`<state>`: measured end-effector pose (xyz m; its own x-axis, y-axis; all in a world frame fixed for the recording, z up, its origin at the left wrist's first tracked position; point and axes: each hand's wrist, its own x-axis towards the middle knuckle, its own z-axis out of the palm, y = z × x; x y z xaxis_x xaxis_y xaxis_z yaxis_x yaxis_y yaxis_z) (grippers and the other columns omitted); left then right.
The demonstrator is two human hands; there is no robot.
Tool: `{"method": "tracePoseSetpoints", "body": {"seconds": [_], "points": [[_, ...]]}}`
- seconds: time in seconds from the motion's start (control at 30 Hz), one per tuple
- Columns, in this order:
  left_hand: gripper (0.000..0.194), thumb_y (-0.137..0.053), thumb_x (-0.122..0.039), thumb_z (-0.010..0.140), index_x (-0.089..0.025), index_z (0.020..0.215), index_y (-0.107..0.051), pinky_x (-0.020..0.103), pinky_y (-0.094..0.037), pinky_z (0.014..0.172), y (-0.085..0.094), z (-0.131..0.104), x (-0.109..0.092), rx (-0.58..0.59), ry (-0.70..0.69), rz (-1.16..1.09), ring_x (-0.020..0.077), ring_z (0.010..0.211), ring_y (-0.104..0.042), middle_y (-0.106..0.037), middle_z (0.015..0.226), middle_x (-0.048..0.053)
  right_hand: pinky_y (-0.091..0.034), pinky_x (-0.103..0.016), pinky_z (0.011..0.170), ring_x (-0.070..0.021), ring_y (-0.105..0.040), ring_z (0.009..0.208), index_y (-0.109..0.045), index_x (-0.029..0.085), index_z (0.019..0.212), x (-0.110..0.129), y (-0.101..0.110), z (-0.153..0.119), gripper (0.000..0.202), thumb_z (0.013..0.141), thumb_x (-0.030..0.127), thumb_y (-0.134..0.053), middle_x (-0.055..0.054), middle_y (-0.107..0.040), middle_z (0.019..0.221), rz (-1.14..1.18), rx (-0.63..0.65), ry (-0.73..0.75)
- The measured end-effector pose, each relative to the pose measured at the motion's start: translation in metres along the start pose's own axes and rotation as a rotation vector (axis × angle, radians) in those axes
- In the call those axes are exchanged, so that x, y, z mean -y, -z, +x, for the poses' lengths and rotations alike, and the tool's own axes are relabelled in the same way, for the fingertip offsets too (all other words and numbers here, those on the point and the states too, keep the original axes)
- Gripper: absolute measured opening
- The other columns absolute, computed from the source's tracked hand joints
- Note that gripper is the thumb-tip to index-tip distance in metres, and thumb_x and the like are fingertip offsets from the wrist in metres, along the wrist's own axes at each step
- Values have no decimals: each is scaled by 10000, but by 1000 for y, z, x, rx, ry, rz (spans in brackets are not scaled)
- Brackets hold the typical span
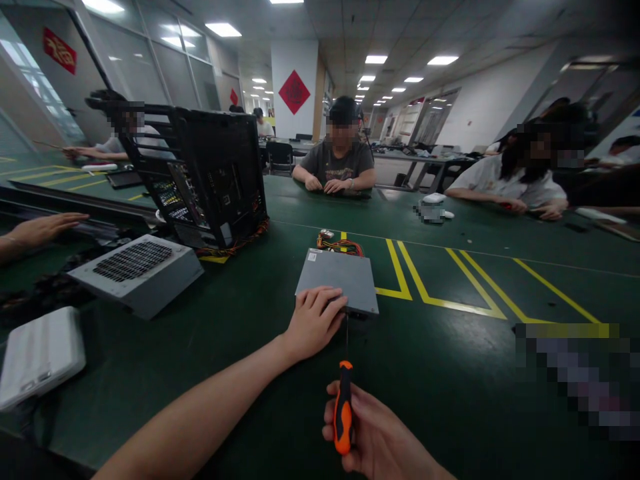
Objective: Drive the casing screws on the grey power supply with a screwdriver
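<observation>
under l hand (313, 325), psu (350, 272), fwd of screwdriver (343, 413)

The left hand (313, 323) lies over the near edge of a gray metal box (345, 273) on the green table (240, 407). Below it, the right hand (373, 423) grips an orange-and-black screwdriver (343, 407), its shaft pointing toward that edge. Colored wires (345, 245) bunch beyond the left hand. To that hand's left sit another metal box (173, 277) with a grille and, farther off, a black computer case (220, 177). Yellow tape (450, 305) marks the table to its right.
</observation>
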<state>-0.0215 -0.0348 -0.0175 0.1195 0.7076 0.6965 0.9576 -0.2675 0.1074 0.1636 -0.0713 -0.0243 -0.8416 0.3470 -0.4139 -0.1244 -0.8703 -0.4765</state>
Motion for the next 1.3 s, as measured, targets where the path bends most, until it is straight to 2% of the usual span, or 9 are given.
{"method": "tracePoseSetpoints", "body": {"seconds": [0.13, 0.3, 0.43, 0.6, 0.7, 0.83, 0.97, 1.17, 1.3], "points": [[252, -476, -256, 835, -217, 1081, -515, 347, -294, 847, -1, 0, 0, -7, 0, 8, 189, 1075, -456, -561, 1137, 42, -416, -171, 449, -169, -641, 723, -517, 168, 934, -1, -1, -1, 239, 734, 217, -639, -48, -651, 813, -26, -27, 21], [247, -475, -258, 837, -215, 1077, -517, 348, -291, 847, -1, -1, -1, -7, -4, 10, 184, 1068, -459, -563, 1134, 40, -460, -233, 572, -213, -621, 871, -497, 164, 1053, 0, -5, -3, 268, 802, 233, -560, -75, -642, 893, -9, -6, -12], [249, -476, -256, 835, -217, 1078, -515, 350, -292, 843, -1, 0, -1, -9, -3, 14, 186, 1071, -458, -565, 1130, 39, -466, -251, 586, -218, -622, 864, -466, 152, 1124, 0, -4, -2, 323, 822, 252, -525, -88, -638, 887, -8, -12, -15], [246, -476, -259, 835, -217, 1074, -515, 348, -296, 831, -2, 0, 0, -15, -14, 16, 184, 1060, -466, -571, 1123, 39, -430, -200, 491, -177, -635, 752, -513, 155, 1007, -2, 1, -2, 245, 776, 196, -583, -66, -638, 849, -31, 7, 28], [249, -478, -252, 832, -218, 1076, -514, 349, -295, 835, -2, 0, 1, -11, -12, 15, 186, 1061, -466, -570, 1125, 40, -430, -199, 508, -185, -632, 795, -516, 163, 966, -1, 0, -3, 208, 771, 174, -588, -66, -640, 869, -34, 12, 24], [250, -476, -253, 833, -216, 1079, -509, 355, -290, 846, -2, 0, 1, -1, -8, 11, 189, 1065, -462, -564, 1133, 40, -458, -250, 599, -221, -614, 892, -492, 155, 1056, 2, -6, -5, 248, 817, 204, -532, -91, -630, 915, -47, 15, -18], [257, -475, -253, 833, -216, 1085, -504, 357, -289, 847, -2, -1, 0, 3, -7, 11, 194, 1066, -462, -562, 1134, 42, -460, -264, 621, -228, -614, 895, -460, 153, 1121, 2, -7, -5, 323, 815, 226, -533, -92, -630, 896, -3, 2, -32], [258, -479, -255, 832, -216, 1085, -506, 355, -294, 844, -1, 0, -1, 4, -7, 12, 195, 1068, -462, -559, 1140, 48, -410, -193, 487, -180, -639, 737, -513, 150, 952, 0, -3, -4, 267, 732, 236, -639, -73, -642, 819, -43, -9, 2], [260, -488, -241, 827, -216, 1084, -508, 362, -295, 845, -2, 1, -1, 1, 0, 11, 198, 1064, -467, -561, 1138, 50, -438, -221, 543, -201, -636, 805, -509, 154, 966, 0, -4, -4, 256, 755, 250, -617, -81, -644, 851, -44, 3, 3]]}}
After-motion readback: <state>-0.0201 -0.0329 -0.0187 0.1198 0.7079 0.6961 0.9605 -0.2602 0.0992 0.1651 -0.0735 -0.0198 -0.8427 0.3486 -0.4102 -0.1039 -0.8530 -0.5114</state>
